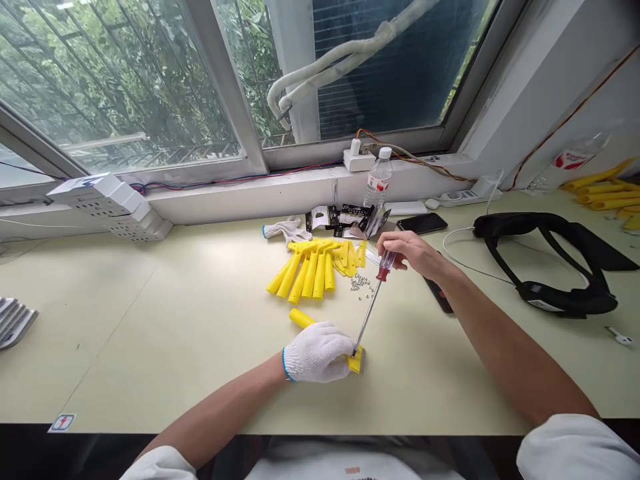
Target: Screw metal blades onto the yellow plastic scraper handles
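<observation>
Though tiny, screws [359, 283] beside yellow handles [310, 275]

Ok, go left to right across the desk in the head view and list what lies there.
Metal heat sink, power strip, yellow handles, screws, phone, black strap
</observation>
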A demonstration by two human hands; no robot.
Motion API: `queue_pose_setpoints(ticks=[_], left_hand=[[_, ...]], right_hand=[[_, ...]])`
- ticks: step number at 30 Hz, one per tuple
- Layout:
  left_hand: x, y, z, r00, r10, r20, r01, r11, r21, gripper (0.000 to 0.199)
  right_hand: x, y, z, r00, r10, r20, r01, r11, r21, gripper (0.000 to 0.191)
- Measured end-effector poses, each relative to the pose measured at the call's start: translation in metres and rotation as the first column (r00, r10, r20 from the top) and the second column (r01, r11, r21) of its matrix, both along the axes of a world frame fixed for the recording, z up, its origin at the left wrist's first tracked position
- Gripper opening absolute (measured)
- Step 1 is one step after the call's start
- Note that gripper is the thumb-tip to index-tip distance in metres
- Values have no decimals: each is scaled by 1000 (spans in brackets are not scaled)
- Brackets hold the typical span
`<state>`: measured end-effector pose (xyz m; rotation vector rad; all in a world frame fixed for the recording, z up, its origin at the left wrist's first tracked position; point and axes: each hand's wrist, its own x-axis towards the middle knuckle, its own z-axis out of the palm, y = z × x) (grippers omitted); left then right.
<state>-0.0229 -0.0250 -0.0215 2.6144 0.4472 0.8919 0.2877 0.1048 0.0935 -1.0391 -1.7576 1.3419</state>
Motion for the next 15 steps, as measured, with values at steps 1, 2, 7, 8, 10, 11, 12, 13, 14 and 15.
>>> queue_pose_setpoints(ticks=[1, 2, 7, 8, 10, 11, 12, 13, 14, 15], left_hand=[[1, 0, 1, 1000, -6, 21, 6, 1000, 3, 20], [2, 0, 1, 999, -9, 38, 8, 1000, 7, 20], [2, -1, 1, 1000, -10, 10, 10, 999, 31, 19], [2, -2, 1, 1000, -12, -11, 12, 999, 31, 19], [2, -4, -1, 998, -24, -50, 26, 999, 28, 18], [2, -5, -2, 997, -35, -65, 36, 999, 26, 18], [2, -6, -3, 996, -44, -73, 46, 999, 24, 18], [2, -7, -4, 996, -51, -79, 53, 998, 21, 18], [2, -7, -4, 995, -54, -85, 56, 998, 15, 19], [2, -8, -4, 994, -55, -91, 56, 998, 9, 19]], right_hand=[[2, -1, 3, 999, 25, -31, -26, 999, -25, 32], [4, -2, 5, 997, 41, -61, -44, 998, -45, 29], [5, -2, 8, 993, 91, -69, -95, 994, -58, 34], [5, -2, 7, 994, 98, -52, -101, 993, -56, 36], [5, -2, 6, 994, 104, -20, -105, 993, -57, 40], [5, -2, 6, 995, 101, -6, -101, 993, -56, 42], [5, -3, 5, 995, 95, 9, -94, 994, -51, 43], [4, -3, 5, 996, 86, 27, -85, 995, -44, 45], [3, -4, 5, 996, 76, 47, -74, 997, -30, 46], [2, -4, 4, 996, 65, 66, -64, 998, -9, 46]])
